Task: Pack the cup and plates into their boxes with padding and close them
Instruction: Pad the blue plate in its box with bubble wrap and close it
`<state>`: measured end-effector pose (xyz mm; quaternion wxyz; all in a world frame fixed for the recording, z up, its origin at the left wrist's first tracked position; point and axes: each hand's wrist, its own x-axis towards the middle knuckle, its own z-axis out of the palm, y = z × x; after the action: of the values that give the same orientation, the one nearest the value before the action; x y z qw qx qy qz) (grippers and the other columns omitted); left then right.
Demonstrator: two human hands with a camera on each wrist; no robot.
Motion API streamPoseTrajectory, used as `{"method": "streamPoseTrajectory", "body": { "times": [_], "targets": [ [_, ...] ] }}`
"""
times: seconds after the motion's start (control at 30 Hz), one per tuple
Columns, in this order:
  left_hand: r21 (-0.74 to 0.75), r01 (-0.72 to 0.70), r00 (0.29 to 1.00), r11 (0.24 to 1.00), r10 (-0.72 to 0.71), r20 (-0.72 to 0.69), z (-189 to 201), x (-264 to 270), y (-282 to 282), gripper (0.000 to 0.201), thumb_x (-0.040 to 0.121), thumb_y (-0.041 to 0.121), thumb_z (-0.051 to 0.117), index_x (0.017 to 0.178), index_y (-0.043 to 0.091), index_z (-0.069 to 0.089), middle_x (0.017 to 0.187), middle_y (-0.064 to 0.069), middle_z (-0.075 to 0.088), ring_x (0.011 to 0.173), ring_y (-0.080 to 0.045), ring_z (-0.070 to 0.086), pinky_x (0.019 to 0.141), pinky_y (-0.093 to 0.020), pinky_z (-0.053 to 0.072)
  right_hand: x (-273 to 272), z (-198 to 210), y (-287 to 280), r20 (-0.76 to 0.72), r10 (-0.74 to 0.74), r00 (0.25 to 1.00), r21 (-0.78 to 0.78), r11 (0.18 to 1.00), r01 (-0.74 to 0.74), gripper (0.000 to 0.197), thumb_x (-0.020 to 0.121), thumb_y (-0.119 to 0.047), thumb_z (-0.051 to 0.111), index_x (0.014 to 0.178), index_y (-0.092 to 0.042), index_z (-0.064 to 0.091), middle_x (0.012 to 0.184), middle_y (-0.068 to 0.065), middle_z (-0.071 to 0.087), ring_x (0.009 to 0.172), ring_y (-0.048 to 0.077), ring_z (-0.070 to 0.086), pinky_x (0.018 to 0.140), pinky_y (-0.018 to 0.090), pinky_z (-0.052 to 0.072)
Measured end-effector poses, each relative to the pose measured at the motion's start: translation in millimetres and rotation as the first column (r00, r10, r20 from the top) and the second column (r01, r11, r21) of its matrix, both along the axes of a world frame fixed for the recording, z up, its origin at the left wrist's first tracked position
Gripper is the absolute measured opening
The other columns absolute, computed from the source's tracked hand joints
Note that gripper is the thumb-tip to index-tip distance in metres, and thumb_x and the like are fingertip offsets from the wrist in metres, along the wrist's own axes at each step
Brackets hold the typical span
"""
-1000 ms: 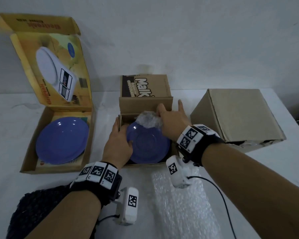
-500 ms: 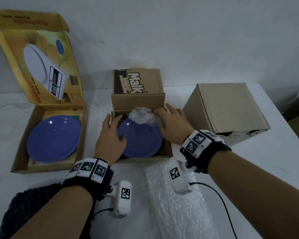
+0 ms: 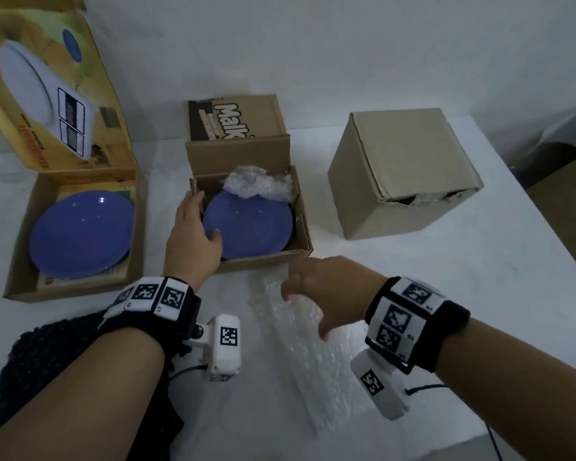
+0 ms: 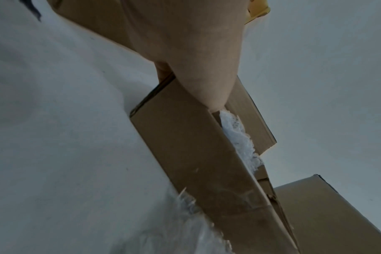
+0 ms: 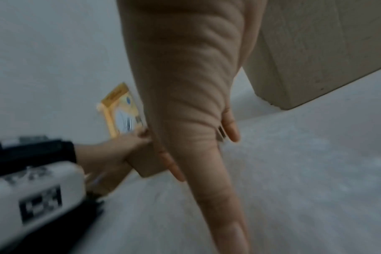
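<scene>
A blue plate (image 3: 250,227) lies in the open middle cardboard box (image 3: 270,257), with a crumpled wad of bubble wrap (image 3: 256,183) at its far side. My left hand (image 3: 197,224) grips the box's left wall, fingers outside and thumb on the plate's rim; the left wrist view shows that box (image 4: 196,163) and the wrap (image 4: 239,137). My right hand (image 3: 306,294) hovers with spread fingers over a flat bubble wrap sheet (image 3: 313,367), holding nothing. A second blue plate (image 3: 80,234) lies bare in the open yellow box (image 3: 20,261) on the left.
A closed brown cardboard box (image 3: 403,171) stands at the right, tilted, with wrap showing at a gap in its front. A dark knitted cloth (image 3: 47,361) lies at the near left. The white table's right edge runs behind that closed box.
My right hand has left the crumpled wrap in the middle box and drawn back toward me, over the flat sheet. The left hand stays on the box's left wall.
</scene>
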<state>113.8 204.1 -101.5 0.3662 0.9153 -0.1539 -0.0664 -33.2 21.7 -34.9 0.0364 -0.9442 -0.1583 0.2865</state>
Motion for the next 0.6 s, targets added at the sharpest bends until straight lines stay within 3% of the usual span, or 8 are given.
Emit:
{"method": "streamPoseTrajectory", "body": {
  "times": [0.07, 0.2, 0.27, 0.33, 0.4, 0.47, 0.57, 0.6],
  "targets": [
    [0.001, 0.001, 1.0, 1.0, -0.001, -0.003, -1, 0, 0, 0.064, 0.086, 0.007, 0.056, 0.145, 0.015, 0.03, 0.151, -0.009, 0.029, 0.131, -0.029, 0.039, 0.102, -0.04, 0.037, -7, -9, 4, -0.001, 0.055, 0.998, -0.083, 0.995, -0.055, 0.068, 0.063, -0.04, 0.081, 0.12, -0.022, 0.048, 0.125, 0.003, 0.042, 0.109, 0.022, 0.044, 0.08, 0.036, 0.041],
    [0.011, 0.009, 1.0, 1.0, -0.009, 0.0, -4, 1, 2, 0.065, 0.085, 0.007, 0.057, 0.144, 0.016, 0.031, 0.15, -0.009, 0.031, 0.128, -0.03, 0.042, 0.1, -0.04, 0.039, -8, -3, 1, 0.102, 0.034, 0.994, -0.057, 0.998, -0.028, 0.03, 0.079, -0.032, 0.07, 0.099, -0.015, 0.056, 0.113, 0.005, 0.049, 0.103, 0.022, 0.05, 0.073, 0.035, 0.041],
    [0.008, 0.012, 1.0, 1.0, -0.012, 0.0, -5, 2, 3, 0.066, 0.085, 0.007, 0.057, 0.145, 0.016, 0.03, 0.151, -0.009, 0.031, 0.129, -0.029, 0.041, 0.101, -0.04, 0.039, -7, 6, -2, 0.104, -0.033, 0.994, 0.01, 0.999, 0.032, 0.016, 0.083, -0.026, 0.065, 0.087, -0.019, 0.051, 0.103, 0.003, 0.052, 0.093, 0.021, 0.052, 0.067, 0.034, 0.042],
    [0.001, 0.016, 1.0, 1.0, -0.016, -0.001, -7, 3, 4, 0.067, 0.085, 0.007, 0.057, 0.145, 0.016, 0.03, 0.151, -0.009, 0.031, 0.13, -0.03, 0.041, 0.102, -0.04, 0.039, -4, 18, -8, 0.086, -0.168, 0.982, 0.101, 0.982, 0.16, 0.023, 0.082, -0.014, 0.056, 0.073, -0.027, 0.039, 0.083, 0.0, 0.052, 0.076, 0.022, 0.05, 0.064, 0.032, 0.038],
    [-0.007, 0.021, 1.0, 1.0, -0.021, 0.002, -9, 3, 4, 0.066, 0.086, 0.007, 0.056, 0.145, 0.015, 0.029, 0.15, -0.01, 0.032, 0.131, -0.029, 0.04, 0.102, -0.04, 0.038, 3, 30, -15, 0.113, -0.32, 0.941, 0.181, 0.938, 0.297, 0.025, 0.082, -0.007, 0.047, 0.073, -0.028, 0.035, 0.066, -0.005, 0.042, 0.063, 0.02, 0.044, 0.061, 0.03, 0.035],
    [-0.007, 0.023, 1.0, 1.0, -0.023, 0.008, -9, 2, 4, 0.064, 0.088, 0.008, 0.055, 0.146, 0.016, 0.028, 0.151, -0.01, 0.031, 0.133, -0.028, 0.038, 0.103, -0.039, 0.036, 14, 36, -22, 0.294, -0.49, 0.821, 0.311, 0.861, 0.403, 0.022, 0.082, 0.001, 0.045, 0.081, -0.02, 0.038, 0.065, -0.006, 0.04, 0.058, 0.019, 0.042, 0.059, 0.029, 0.033],
    [0.002, 0.007, 1.0, 1.0, -0.007, -0.005, -7, 0, 3, 0.063, 0.091, 0.01, 0.053, 0.147, 0.018, 0.025, 0.154, -0.006, 0.027, 0.135, -0.026, 0.036, 0.104, -0.037, 0.035, 29, 42, -22, 0.541, -0.721, 0.433, 0.621, 0.689, 0.372, 0.026, 0.074, 0.01, 0.047, 0.092, -0.009, 0.05, 0.09, 0.002, 0.048, 0.071, 0.017, 0.045, 0.064, 0.021, 0.034],
    [0.011, 0.009, 1.0, 1.0, -0.009, -0.009, -6, 0, 3, 0.063, 0.091, 0.011, 0.053, 0.147, 0.018, 0.025, 0.154, -0.006, 0.026, 0.135, -0.027, 0.037, 0.104, -0.038, 0.036, 33, 42, -19, 0.565, -0.735, 0.374, 0.658, 0.676, 0.334, 0.029, 0.073, 0.009, 0.048, 0.099, -0.005, 0.051, 0.101, 0.007, 0.048, 0.079, 0.014, 0.044, 0.069, 0.014, 0.034]
  ]
}}
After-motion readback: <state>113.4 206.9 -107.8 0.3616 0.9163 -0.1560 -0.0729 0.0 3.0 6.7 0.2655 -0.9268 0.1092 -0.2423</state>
